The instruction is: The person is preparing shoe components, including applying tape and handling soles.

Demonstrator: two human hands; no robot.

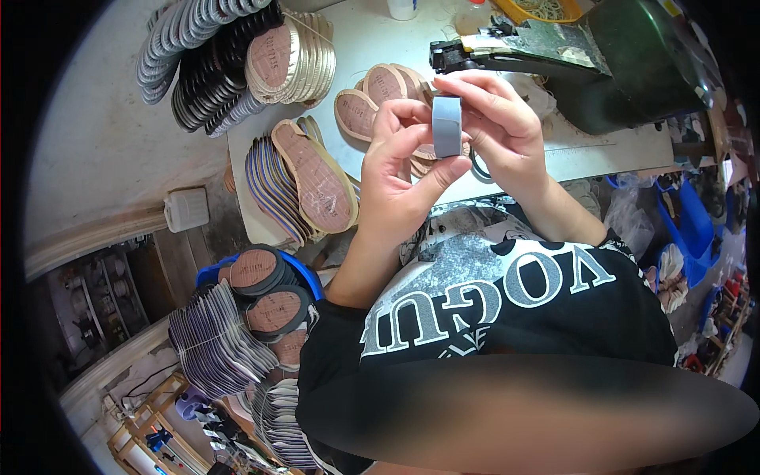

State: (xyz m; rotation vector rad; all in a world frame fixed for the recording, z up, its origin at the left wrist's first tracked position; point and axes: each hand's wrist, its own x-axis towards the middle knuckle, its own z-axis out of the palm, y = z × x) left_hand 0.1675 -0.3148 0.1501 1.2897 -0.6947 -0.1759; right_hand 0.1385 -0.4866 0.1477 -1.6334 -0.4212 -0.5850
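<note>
in the head view, a yellow basket (517, 13) at the upper right holds thin, pale, tangled strands (546, 8), and a blue tub (307, 273) at the lower left holds rounded, dark-edged soles (255, 267). at upper centre, the half-curled left hand (400, 158) pinches a smooth, curved grey band (447, 127), its right edge held by the loosely bent right hand (504, 123).

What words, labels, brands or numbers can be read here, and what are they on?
Without copying the wording:
Black shirt: large pale capitals, upside down, legible; smaller lettering nearby, unclear.
Tan insole left of the hands: pale marks, too blurred.
Upper-left insole: dark marks, too small.
Dark-edged insoles: marks too small.
Grey band between left hand and right hand: no text visible.
</note>
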